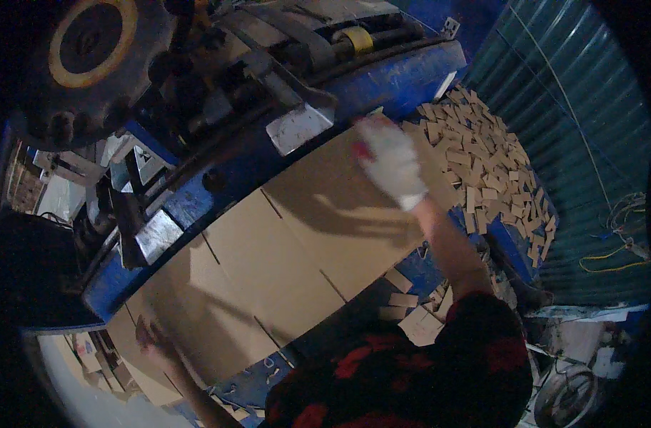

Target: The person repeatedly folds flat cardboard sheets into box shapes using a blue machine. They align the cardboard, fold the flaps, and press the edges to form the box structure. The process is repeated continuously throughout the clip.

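Observation:
A long slotted cardboard sheet (268, 250) lies slanted in front of me, its far edge against the blue machine bed. Near its left end my left hand (153, 337) is bare and dim, with fingers stretched out over the board. My right hand (391, 160) wears a white glove with red patches. It is over the sheet's far right part, close to the machine's edge. Motion smears its fingers, so their grip cannot be made out. Shadows of my arms fall across the cardboard.
The blue machine (382, 82) with metal guide plates runs along the far side, a large notched wheel (90, 50) at upper left. Many small cardboard offcuts (482, 157) are heaped at right, beside a green corrugated wall (575, 100). More scraps (422, 324) lie below the sheet.

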The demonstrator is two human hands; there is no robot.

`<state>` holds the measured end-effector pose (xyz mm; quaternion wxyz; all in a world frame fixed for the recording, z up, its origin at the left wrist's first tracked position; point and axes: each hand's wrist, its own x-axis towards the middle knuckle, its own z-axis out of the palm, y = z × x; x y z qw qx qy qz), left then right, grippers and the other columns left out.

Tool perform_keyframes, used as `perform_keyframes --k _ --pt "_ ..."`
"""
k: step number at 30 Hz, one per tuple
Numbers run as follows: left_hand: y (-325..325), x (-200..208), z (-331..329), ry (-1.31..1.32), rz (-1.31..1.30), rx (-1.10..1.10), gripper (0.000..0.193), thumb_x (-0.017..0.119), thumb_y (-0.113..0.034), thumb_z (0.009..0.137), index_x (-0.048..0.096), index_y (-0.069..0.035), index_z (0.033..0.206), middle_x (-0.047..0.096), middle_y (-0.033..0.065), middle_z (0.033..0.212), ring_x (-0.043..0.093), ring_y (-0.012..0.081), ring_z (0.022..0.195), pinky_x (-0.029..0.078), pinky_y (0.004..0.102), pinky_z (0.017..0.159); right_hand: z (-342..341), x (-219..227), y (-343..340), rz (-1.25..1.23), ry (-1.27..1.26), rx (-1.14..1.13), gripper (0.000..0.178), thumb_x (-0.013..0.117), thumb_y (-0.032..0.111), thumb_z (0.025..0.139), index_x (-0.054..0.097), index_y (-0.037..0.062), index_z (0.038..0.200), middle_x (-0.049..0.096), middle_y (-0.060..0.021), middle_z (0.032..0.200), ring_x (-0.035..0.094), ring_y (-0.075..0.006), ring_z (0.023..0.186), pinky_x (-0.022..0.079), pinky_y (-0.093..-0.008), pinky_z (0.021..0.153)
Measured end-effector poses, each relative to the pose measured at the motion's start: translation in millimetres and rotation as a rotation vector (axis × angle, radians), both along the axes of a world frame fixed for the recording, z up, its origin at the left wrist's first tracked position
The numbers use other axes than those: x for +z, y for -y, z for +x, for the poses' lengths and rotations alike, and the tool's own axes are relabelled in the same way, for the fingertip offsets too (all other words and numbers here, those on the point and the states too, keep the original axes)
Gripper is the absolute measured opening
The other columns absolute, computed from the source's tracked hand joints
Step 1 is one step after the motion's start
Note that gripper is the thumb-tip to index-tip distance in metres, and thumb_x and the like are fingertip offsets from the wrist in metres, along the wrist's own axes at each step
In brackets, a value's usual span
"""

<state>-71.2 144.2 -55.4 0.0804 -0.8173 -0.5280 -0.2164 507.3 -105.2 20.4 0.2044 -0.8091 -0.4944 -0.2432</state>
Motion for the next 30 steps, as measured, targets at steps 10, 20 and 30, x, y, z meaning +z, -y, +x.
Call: perform_keyframes --k 10,20,30 --pt "36 -53 -154 -0.131 -0.425 0.768 0.087 0.038 -0.075 0.083 0.038 -0.011 0.142 0.041 0.0188 0.141 0.035 0.0394 0.131 0.032 0.0557 0.102 122 -56 105 -0.101 -0.571 -0.660 0.039 0.061 0.032 0.081 0.064 0.0063 0.110 0.066 -0.0225 0.100 0.063 -0.0386 0.095 0.051 -0.0465 0.081" --pt "23 -34 -209 -0.236 -0.468 0.723 0.085 0.047 -0.074 0.080 0.046 -0.007 0.134 0.044 0.0207 0.136 0.039 0.0387 0.126 0.034 0.0479 0.104 135 -49 173 0.403 -0.816 -0.857 0.033 0.065 0.029 0.081 0.068 0.0045 0.103 0.068 -0.0220 0.094 0.066 -0.0350 0.091 0.052 -0.0434 0.078" --pt "10 -24 -231 -0.156 -0.511 0.676 0.088 0.060 -0.078 0.066 0.059 -0.005 0.116 0.060 0.0196 0.112 0.059 0.0333 0.105 0.046 0.0460 0.087 99 -80 295 0.275 -1.024 -0.499 0.052 0.068 0.037 0.083 0.059 -0.0021 0.117 0.065 -0.0089 0.106 0.062 -0.0223 0.097 0.047 -0.0319 0.080"
